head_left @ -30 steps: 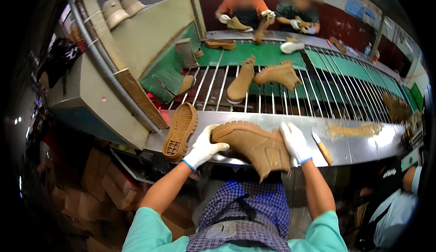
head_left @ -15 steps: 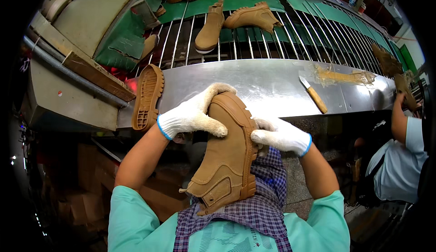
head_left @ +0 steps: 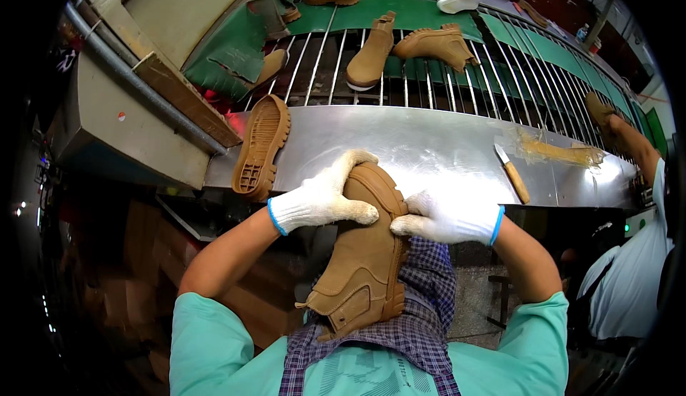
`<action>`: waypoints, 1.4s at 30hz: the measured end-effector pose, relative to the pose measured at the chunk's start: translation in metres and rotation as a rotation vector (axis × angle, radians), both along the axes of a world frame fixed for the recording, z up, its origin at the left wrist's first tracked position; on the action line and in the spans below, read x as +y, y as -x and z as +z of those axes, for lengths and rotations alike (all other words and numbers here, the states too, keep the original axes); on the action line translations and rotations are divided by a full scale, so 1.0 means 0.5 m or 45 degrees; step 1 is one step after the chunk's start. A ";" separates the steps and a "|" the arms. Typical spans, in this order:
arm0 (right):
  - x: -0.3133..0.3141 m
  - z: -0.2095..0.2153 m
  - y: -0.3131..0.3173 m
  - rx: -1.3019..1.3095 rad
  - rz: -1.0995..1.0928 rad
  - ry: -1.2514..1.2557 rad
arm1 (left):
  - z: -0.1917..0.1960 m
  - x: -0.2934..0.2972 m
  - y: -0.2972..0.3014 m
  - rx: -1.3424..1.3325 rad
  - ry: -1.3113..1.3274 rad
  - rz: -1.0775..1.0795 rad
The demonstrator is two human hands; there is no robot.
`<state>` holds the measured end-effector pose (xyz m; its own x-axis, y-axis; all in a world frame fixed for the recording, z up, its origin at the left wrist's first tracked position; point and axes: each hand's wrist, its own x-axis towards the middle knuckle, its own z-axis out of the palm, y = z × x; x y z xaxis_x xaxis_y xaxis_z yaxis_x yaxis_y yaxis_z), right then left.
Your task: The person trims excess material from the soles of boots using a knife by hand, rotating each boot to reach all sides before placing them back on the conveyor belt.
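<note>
A tan ankle boot [head_left: 355,257] with a chunky brown sole lies on its side against my checked apron, toe pointing away from me. My left hand [head_left: 329,192], in a white knitted glove, wraps round the toe with its thumb on the upper. On the sole's right edge, my gloved right hand [head_left: 446,217] presses with thumb and fingers near the forefoot; some of its fingertips are hidden behind the boot. A loose brown sole [head_left: 261,147] leans at the left end of the metal bench [head_left: 343,128], tread cavity side up.
A wooden-handled knife [head_left: 512,174] lies on the bench at right, near a strip of brown tape [head_left: 561,149]. Behind the bench, two tan boots [head_left: 371,53] rest on metal rollers. At far right a co-worker's arm [head_left: 636,139] reaches to another boot.
The view has shifted, so the bench things appear farther right. My right thumb has moved onto the upper beside the sole edge. The co-worker's hand now reaches farther over the rollers.
</note>
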<state>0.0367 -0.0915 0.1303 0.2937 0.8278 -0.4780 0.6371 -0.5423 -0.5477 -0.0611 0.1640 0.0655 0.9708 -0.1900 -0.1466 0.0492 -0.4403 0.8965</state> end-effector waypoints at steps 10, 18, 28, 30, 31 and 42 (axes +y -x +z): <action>-0.053 -0.087 -0.031 0.124 -0.364 -0.045 | 0.021 -0.060 -0.056 0.021 -0.103 -0.064; -0.073 -0.315 0.101 0.984 -1.281 -0.855 | 0.029 -0.062 -0.067 -0.027 0.279 0.269; 0.017 -0.360 0.086 1.772 -1.491 -1.437 | -0.045 -0.107 -0.028 0.159 0.817 0.179; 0.040 -0.347 0.041 1.690 -1.443 -1.441 | -0.001 -0.098 -0.055 -0.008 0.614 0.151; 0.059 -0.342 0.015 1.646 -1.410 -1.437 | 0.056 -0.092 -0.062 -0.027 0.262 0.148; -0.258 -0.258 -0.222 -1.275 -0.821 -0.135 | 0.044 0.011 -0.166 -0.257 -0.722 -0.035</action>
